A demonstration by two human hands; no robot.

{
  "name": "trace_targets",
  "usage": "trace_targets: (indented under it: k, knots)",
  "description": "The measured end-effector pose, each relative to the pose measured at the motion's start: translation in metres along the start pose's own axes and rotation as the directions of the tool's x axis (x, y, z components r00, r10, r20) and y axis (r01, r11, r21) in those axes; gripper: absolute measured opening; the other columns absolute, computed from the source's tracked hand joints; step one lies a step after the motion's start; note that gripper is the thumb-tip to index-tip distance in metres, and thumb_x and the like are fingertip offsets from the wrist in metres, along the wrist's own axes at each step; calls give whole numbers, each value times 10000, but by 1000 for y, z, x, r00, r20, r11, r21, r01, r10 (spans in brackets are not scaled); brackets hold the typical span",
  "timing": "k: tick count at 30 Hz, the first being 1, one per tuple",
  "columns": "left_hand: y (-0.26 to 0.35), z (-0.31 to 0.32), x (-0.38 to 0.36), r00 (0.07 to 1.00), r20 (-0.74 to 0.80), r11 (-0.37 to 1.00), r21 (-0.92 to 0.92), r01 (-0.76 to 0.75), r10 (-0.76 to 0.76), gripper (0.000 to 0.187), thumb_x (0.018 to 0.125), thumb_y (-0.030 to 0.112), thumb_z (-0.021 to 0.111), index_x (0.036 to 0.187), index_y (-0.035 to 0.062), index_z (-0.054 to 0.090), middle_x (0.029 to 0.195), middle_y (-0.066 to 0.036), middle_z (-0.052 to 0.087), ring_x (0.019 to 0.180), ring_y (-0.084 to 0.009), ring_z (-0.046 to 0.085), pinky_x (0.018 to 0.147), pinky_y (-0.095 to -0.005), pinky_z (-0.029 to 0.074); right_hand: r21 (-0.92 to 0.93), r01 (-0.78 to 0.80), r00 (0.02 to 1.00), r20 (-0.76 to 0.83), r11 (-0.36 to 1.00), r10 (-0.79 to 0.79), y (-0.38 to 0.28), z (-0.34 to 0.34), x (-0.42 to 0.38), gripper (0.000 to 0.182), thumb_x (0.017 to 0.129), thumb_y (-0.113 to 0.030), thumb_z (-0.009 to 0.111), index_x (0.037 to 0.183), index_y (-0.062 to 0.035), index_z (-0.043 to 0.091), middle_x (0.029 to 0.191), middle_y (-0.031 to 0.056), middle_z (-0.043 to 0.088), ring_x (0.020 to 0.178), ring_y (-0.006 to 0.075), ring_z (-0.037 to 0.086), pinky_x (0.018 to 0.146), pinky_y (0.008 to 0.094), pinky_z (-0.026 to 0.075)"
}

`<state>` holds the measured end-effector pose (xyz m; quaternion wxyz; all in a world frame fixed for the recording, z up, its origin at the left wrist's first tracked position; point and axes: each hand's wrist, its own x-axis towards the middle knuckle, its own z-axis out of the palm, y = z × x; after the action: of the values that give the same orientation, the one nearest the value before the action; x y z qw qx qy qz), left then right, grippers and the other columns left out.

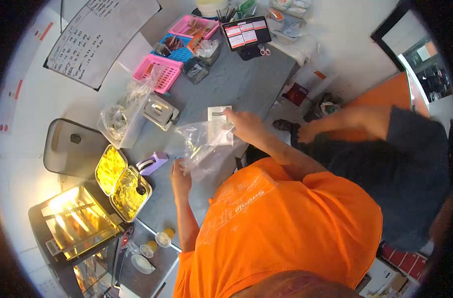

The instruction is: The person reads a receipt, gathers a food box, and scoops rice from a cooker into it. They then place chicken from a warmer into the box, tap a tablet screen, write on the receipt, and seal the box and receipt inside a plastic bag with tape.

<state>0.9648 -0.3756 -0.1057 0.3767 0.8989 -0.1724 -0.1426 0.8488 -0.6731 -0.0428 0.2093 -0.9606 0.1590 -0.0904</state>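
Note:
A clear plastic bag (pixel 199 151) stretches between my two hands over the grey worktop. My left hand (pixel 181 176) is closed on the bag's near-left edge. At the bag's other end my right hand (pixel 245 126) is closed on its edge, over a flat white rectangular item (pixel 218 114) with a dark strip near its top. Part of this white item shows through the plastic. A purple tape dispenser (pixel 153 163) stands just left of my left hand. Farther back lies a lidded steel container (pixel 159 111).
Two steel trays of yellow food (pixel 111 170) sit beside a lit warming cabinet (pixel 77 221). Small cups (pixel 164 238) stand at lower left. Pink baskets (pixel 159 72), a tablet (pixel 246 33) and scissors (pixel 265 51) lie at the back. Another person in dark clothes (pixel 415 164) is at right.

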Motion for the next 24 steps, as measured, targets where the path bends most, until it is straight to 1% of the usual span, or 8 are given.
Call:
trace_targets:
  k: [2, 6, 10, 12, 16, 19, 23, 24]
  knots:
    - [-33, 7, 24, 980, -47, 891, -427, 155, -193, 428, 815, 14, 642, 1236, 49, 572, 1215, -129, 610, 1120, -275, 593, 887, -489, 475, -201, 91, 956, 292, 975, -29, 5, 16, 9, 246, 853, -151, 651, 1090, -81, 647, 946, 126, 701, 798, 336, 704, 650, 460, 554]
    - [4, -56, 1, 751, -608, 936, -35, -350, 258, 421, 833, 25, 639, 1249, 16, 576, 1263, -140, 601, 1152, -258, 580, 939, -458, 470, 71, 645, 560, -721, 761, -407, -59, -71, 1, 246, 844, -187, 673, 1076, -106, 688, 879, 118, 700, 754, 279, 709, 564, 392, 522]
    - [-26, -53, -30, 905, -173, 882, 355, -311, 389, 371, 850, 67, 668, 1210, 7, 603, 1203, -122, 644, 1084, -250, 620, 912, -405, 494, -47, 517, 850, 150, 855, -506, -12, 18, 15, 161, 885, -228, 673, 957, -103, 742, 813, 112, 687, 770, 286, 681, 637, 427, 508]
    - [-45, -53, -60, 977, 199, 979, 168, -112, 78, 289, 868, 74, 664, 1148, 14, 623, 1110, -92, 669, 999, -230, 642, 871, -378, 507, 563, -42, 906, 369, 825, -205, 24, 51, -13, 194, 923, -233, 662, 934, -54, 736, 729, 71, 656, 780, 232, 678, 713, 377, 533]
    - [-72, -56, -132, 587, 809, 707, -423, 567, 13, 129, 891, 95, 666, 1003, 38, 635, 935, -42, 666, 826, -181, 636, 772, -338, 514, 517, -847, 514, 744, -120, -427, 29, 51, -35, 170, 931, -196, 659, 1005, -43, 677, 738, 6, 654, 748, 140, 658, 624, 268, 520]
    - [-97, -41, -164, 922, 388, -210, -903, 376, -17, 195, 897, 165, 689, 1047, 55, 629, 937, -39, 654, 810, -170, 619, 753, -331, 514, 441, -892, 414, 714, -97, -565, 29, 63, -16, 126, 941, -151, 636, 1041, -73, 624, 816, 4, 637, 694, 113, 610, 555, 212, 483]
    - [-13, -61, -148, 984, 23, -479, -871, 105, 174, 350, 906, 223, 713, 1201, 77, 596, 905, -5, 605, 813, -139, 595, 707, -277, 508, 508, -813, 355, 819, 283, -452, 27, 115, 4, 57, 955, -110, 585, 1007, -90, 595, 863, 4, 579, 706, 83, 577, 554, 207, 487]
    - [-20, -58, -151, 998, 42, -95, -994, 46, 42, 345, 905, 215, 714, 1198, 80, 592, 887, 7, 580, 802, -116, 568, 687, -268, 488, 554, -773, 502, 832, 308, -236, 10, 110, 8, 153, 959, -191, 605, 1025, -53, 608, 749, -15, 564, 583, 82, 539, 417, 218, 405]
